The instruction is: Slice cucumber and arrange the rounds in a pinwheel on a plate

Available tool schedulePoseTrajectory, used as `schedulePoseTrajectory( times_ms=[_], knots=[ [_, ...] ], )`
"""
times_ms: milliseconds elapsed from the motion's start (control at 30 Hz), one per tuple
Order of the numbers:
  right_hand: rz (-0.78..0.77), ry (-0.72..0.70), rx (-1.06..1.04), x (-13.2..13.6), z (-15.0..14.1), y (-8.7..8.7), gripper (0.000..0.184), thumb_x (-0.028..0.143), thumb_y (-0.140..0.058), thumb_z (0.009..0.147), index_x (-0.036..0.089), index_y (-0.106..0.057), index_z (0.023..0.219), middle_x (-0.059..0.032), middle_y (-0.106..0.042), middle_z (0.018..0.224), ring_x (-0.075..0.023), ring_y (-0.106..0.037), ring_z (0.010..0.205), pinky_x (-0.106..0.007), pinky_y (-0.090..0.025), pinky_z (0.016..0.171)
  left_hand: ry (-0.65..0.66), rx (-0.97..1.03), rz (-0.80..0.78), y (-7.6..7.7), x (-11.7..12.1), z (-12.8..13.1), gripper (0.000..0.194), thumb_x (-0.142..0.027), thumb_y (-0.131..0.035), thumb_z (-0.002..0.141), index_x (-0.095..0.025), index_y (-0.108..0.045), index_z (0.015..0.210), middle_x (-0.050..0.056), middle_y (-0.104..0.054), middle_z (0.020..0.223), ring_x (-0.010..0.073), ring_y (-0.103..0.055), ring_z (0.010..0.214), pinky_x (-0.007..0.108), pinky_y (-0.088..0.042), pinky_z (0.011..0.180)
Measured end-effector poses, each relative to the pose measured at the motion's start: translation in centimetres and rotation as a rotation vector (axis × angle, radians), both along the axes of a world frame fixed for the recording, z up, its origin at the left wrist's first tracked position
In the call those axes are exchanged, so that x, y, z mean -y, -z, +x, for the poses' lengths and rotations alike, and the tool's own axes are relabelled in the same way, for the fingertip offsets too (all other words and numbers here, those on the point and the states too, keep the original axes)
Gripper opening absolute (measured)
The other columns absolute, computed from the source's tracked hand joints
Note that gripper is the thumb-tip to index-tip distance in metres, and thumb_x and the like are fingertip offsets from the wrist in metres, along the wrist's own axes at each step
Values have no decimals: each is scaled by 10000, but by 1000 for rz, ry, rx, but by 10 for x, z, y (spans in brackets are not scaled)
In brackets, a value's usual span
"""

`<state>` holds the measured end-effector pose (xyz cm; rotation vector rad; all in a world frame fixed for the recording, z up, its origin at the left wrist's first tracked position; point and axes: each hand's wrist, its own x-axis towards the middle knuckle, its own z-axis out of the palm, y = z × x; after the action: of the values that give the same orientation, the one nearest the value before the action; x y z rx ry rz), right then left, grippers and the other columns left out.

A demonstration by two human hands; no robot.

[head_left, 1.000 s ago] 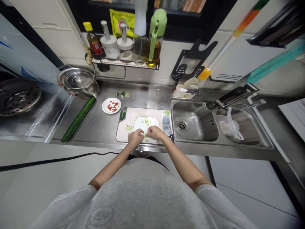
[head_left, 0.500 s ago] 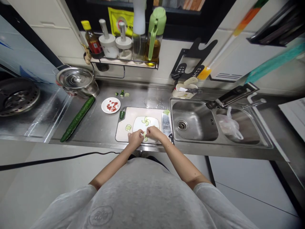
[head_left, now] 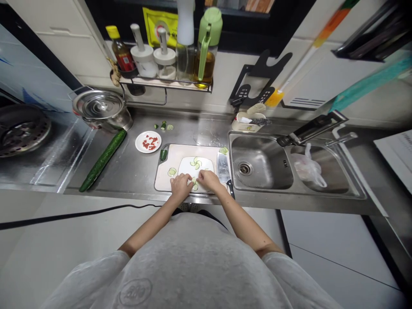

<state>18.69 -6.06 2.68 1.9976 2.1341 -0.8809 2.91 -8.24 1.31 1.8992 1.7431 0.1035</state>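
A white square plate [head_left: 206, 165] sits on a pale cutting board [head_left: 180, 151] at the counter's front edge. Cucumber slices [head_left: 195, 162] lie fanned in the plate's middle. My left hand [head_left: 179, 186] and my right hand [head_left: 207, 179] meet over the plate's near edge, fingers curled and pinched around small cucumber slices [head_left: 195, 185] there. Two more slices [head_left: 171, 171] lie on the board left of the plate, and a cucumber end [head_left: 164, 155] lies at the board's far left corner.
A cleaver [head_left: 223, 167] lies along the board's right side beside the sink [head_left: 261, 165]. A whole cucumber [head_left: 103, 160], a small dish of red bits [head_left: 148, 141] and a lidded steel pot [head_left: 100, 108] sit to the left. A bottle rack [head_left: 167, 82] hangs behind.
Both hands stay pinched over the plate's near edge; the left hand's fingers have spread slightly toward the slices. The view has shifted a little.
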Motion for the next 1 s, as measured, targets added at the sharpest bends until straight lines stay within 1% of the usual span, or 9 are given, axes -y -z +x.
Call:
schedulePoseTrajectory(
  times_ms=[167,267,500,700,1000],
  knots=[
    [-27,0,23,0,-6,2,136,301,-574,837,194,-623,905,-61,-668,930,-169,-573,842,-234,-316,613,5,-12,-22,1,0,2,206,-419,-542,847,-246,-614,934,49,-616,992,237,-531,993,389,-288,872],
    [-40,-7,41,0,-8,3,137,301,-588,827,197,-622,908,-55,-668,931,-172,-577,862,-233,-321,623,4,-20,-23,3,0,2,205,-419,-545,847,-243,-614,925,52,-616,994,239,-530,995,390,-285,872],
    [-36,-18,43,1,-6,2,122,289,-578,826,193,-613,893,-61,-665,924,-173,-576,836,-236,-312,605,6,-26,-11,7,-1,2,192,-414,-556,838,-245,-614,910,48,-611,980,241,-537,974,389,-288,871],
    [-17,24,72,7,2,-1,122,298,-569,838,200,-612,896,-62,-667,915,-183,-577,864,-242,-333,624,4,-33,-4,6,0,2,179,-403,-559,832,-246,-609,902,41,-616,971,239,-540,968,393,-286,868],
    [-63,15,148,11,3,-3,109,287,-569,854,202,-607,911,-77,-663,927,-193,-596,894,-257,-362,672,5,-33,-29,1,-1,3,184,-396,-550,832,-245,-614,914,50,-620,990,242,-543,971,399,-283,872]
  ],
)
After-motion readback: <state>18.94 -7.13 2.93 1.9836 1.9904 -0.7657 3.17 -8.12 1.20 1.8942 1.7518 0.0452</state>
